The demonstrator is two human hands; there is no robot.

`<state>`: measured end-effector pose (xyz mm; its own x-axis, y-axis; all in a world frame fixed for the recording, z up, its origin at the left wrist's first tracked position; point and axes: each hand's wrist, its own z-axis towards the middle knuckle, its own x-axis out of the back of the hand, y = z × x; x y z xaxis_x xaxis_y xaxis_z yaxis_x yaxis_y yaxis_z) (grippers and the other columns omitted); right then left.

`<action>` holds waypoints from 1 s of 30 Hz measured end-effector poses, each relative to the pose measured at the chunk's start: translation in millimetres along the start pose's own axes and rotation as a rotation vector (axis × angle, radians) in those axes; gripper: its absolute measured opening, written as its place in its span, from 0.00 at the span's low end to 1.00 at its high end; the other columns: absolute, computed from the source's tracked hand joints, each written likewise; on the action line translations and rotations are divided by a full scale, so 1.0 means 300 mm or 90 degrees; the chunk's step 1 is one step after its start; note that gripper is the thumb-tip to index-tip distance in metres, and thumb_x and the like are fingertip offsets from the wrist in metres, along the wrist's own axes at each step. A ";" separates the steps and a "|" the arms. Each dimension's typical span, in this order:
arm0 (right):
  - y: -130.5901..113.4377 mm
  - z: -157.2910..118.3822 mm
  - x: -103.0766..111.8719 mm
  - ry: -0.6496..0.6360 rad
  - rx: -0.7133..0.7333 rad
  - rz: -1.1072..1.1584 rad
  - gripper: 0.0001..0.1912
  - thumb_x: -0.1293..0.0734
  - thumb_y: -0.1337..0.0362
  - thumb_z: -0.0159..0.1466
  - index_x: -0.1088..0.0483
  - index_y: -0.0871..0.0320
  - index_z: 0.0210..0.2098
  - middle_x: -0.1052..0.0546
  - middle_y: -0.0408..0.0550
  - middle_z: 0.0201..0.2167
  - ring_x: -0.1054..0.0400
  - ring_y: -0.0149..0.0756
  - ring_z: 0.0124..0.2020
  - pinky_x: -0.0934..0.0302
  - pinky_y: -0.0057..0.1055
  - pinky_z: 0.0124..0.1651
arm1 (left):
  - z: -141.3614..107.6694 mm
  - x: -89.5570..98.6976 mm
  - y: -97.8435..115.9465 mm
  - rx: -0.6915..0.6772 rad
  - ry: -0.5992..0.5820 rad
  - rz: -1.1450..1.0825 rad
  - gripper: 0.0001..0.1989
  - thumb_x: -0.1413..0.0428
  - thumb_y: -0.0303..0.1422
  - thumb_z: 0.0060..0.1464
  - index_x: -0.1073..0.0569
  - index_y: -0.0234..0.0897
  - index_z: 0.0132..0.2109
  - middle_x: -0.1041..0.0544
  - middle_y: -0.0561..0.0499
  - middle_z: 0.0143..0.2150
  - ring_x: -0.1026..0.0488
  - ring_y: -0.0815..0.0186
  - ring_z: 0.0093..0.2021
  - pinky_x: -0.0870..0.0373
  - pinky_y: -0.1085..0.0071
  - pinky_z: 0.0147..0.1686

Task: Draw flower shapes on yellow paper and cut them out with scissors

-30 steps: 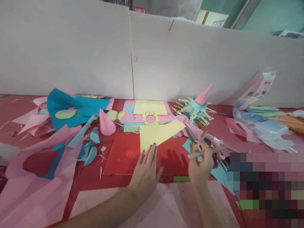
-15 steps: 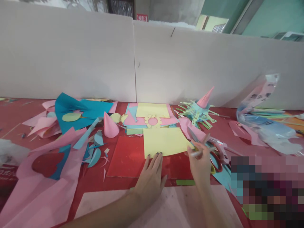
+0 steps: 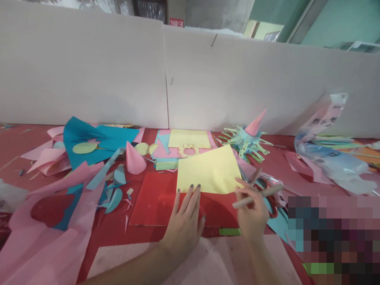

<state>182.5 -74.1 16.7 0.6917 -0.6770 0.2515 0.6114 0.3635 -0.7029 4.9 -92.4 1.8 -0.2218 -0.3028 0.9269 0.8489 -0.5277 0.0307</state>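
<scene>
A yellow paper sheet (image 3: pixel 208 170) lies over a red board (image 3: pixel 157 202), its right side lifted off the surface. My left hand (image 3: pixel 185 219) rests with fingers spread, its fingertips on the sheet's lower left edge. At the sheet's lower right corner is my right hand (image 3: pixel 252 209), fingers curled around a pale stick-like tool (image 3: pixel 271 191); the fingertips also touch the paper's edge. Scissors with red handles (image 3: pixel 271 209) lie partly hidden behind my right hand. A green strip (image 3: pixel 230 231) sits below the board.
Pink paper (image 3: pixel 68 245) and a teal sheet (image 3: pixel 118 138) spread at left. A pink cone (image 3: pixel 135 160) stands beside blue scraps (image 3: pixel 114 200). Behind are a spiky paper piece (image 3: pixel 247 140), a plastic bag (image 3: pixel 335 154) and a white panel (image 3: pixel 261 83).
The yellow sheet's right side has risen and its top edge now slants upward. My right hand has turned slightly, showing more of the tool. The view has shifted a little.
</scene>
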 end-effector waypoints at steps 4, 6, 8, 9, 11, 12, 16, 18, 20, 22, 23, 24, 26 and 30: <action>0.020 -0.004 0.000 0.034 -0.001 0.034 0.02 0.36 0.68 0.57 0.36 0.57 0.30 0.27 0.53 0.41 0.34 0.42 0.45 0.37 0.43 0.45 | 0.000 0.002 0.001 0.007 0.006 0.013 0.25 0.64 0.34 0.59 0.50 0.30 0.61 0.52 0.49 0.64 0.59 0.58 0.64 0.60 0.53 0.60; 0.035 -0.009 -0.004 -0.013 -0.039 -0.009 0.02 0.38 0.66 0.58 0.35 0.57 0.31 0.27 0.52 0.41 0.32 0.40 0.42 0.37 0.40 0.44 | 0.001 -0.013 -0.004 0.013 -0.018 -0.002 0.25 0.64 0.36 0.59 0.51 0.30 0.61 0.51 0.48 0.64 0.57 0.58 0.63 0.57 0.54 0.59; 0.051 -0.016 -0.009 -0.100 -0.093 -0.076 0.05 0.39 0.64 0.59 0.34 0.57 0.35 0.27 0.51 0.42 0.32 0.38 0.40 0.36 0.37 0.40 | 0.001 -0.032 -0.013 0.007 -0.047 -0.026 0.26 0.64 0.38 0.58 0.50 0.31 0.61 0.48 0.47 0.63 0.53 0.59 0.62 0.52 0.57 0.58; 0.057 -0.019 -0.011 -0.132 -0.114 -0.110 0.07 0.39 0.63 0.59 0.34 0.57 0.37 0.27 0.51 0.42 0.32 0.38 0.39 0.36 0.36 0.39 | 0.001 -0.041 -0.018 0.002 -0.060 -0.037 0.26 0.63 0.39 0.58 0.49 0.33 0.61 0.47 0.46 0.63 0.52 0.59 0.62 0.50 0.57 0.58; 0.062 -0.024 -0.011 -0.137 -0.125 -0.158 0.11 0.40 0.63 0.58 0.34 0.56 0.40 0.28 0.51 0.44 0.33 0.40 0.42 0.37 0.36 0.40 | 0.000 -0.051 -0.024 -0.007 -0.074 -0.050 0.25 0.62 0.39 0.58 0.48 0.37 0.61 0.46 0.47 0.63 0.51 0.59 0.62 0.49 0.57 0.57; 0.059 -0.022 -0.010 -0.116 -0.115 -0.169 0.12 0.40 0.64 0.58 0.35 0.57 0.42 0.29 0.52 0.46 0.35 0.41 0.46 0.37 0.37 0.42 | -0.001 -0.054 -0.026 -0.009 -0.075 -0.052 0.24 0.62 0.39 0.58 0.48 0.38 0.61 0.46 0.47 0.63 0.51 0.59 0.62 0.49 0.57 0.57; 0.002 0.019 -0.017 -0.080 -0.065 -0.128 0.19 0.46 0.71 0.57 0.37 0.57 0.47 0.35 0.52 0.52 0.43 0.41 0.54 0.45 0.41 0.51 | 0.000 -0.050 -0.026 -0.002 -0.067 -0.066 0.24 0.61 0.39 0.58 0.48 0.39 0.61 0.45 0.47 0.62 0.51 0.59 0.62 0.49 0.56 0.57; -0.042 0.052 -0.041 -0.140 -0.079 -0.047 0.20 0.46 0.70 0.58 0.38 0.55 0.49 0.34 0.50 0.51 0.41 0.41 0.53 0.45 0.42 0.52 | 0.003 -0.040 -0.025 0.004 -0.070 -0.089 0.24 0.60 0.39 0.58 0.48 0.39 0.60 0.43 0.47 0.61 0.50 0.59 0.61 0.49 0.56 0.57; -0.081 0.078 -0.077 -0.233 -0.108 0.064 0.19 0.47 0.69 0.59 0.36 0.55 0.48 0.35 0.49 0.52 0.40 0.40 0.52 0.43 0.40 0.50 | 0.007 -0.024 -0.024 0.012 -0.066 -0.126 0.23 0.60 0.38 0.58 0.47 0.40 0.60 0.42 0.47 0.61 0.49 0.59 0.61 0.49 0.55 0.57; -0.099 0.083 -0.119 -0.277 -0.132 0.168 0.17 0.48 0.67 0.61 0.35 0.56 0.47 0.33 0.50 0.50 0.38 0.39 0.50 0.41 0.38 0.48 | 0.013 -0.001 -0.026 0.015 -0.055 -0.177 0.21 0.59 0.35 0.58 0.44 0.40 0.58 0.42 0.48 0.61 0.49 0.60 0.61 0.49 0.54 0.57; -0.098 0.078 -0.137 -0.284 -0.149 0.205 0.16 0.48 0.66 0.62 0.34 0.56 0.46 0.31 0.50 0.48 0.37 0.38 0.48 0.40 0.37 0.47 | 0.016 0.010 -0.029 0.012 -0.047 -0.208 0.19 0.59 0.33 0.58 0.42 0.40 0.56 0.41 0.48 0.60 0.47 0.61 0.60 0.49 0.55 0.57; -0.092 0.068 -0.153 -0.283 -0.167 0.227 0.15 0.47 0.65 0.63 0.34 0.56 0.45 0.30 0.50 0.46 0.35 0.38 0.46 0.39 0.36 0.45 | 0.019 0.019 -0.033 0.010 -0.037 -0.245 0.17 0.58 0.31 0.57 0.39 0.40 0.53 0.38 0.48 0.58 0.45 0.62 0.58 0.47 0.57 0.56; -0.065 0.043 -0.172 -0.297 -0.195 0.233 0.13 0.46 0.62 0.63 0.32 0.57 0.41 0.27 0.50 0.41 0.33 0.37 0.42 0.37 0.34 0.42 | 0.027 0.028 -0.047 0.032 -0.006 -0.325 0.12 0.57 0.30 0.57 0.34 0.39 0.45 0.31 0.48 0.49 0.37 0.64 0.51 0.41 0.61 0.52; -0.016 0.018 -0.171 -0.375 -0.216 0.254 0.12 0.44 0.61 0.64 0.32 0.56 0.39 0.26 0.46 0.33 0.31 0.33 0.34 0.37 0.32 0.40 | 0.050 0.012 -0.092 0.201 0.075 -0.393 0.04 0.53 0.33 0.55 0.35 0.38 0.35 0.30 0.48 0.36 0.33 0.65 0.38 0.34 0.67 0.39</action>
<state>146.0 -37.7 10.8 0.9819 -0.0509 0.1825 0.1893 0.2285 -0.9550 -12.3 -67.1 9.8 -0.7436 -0.1154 0.6586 0.6454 -0.3813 0.6619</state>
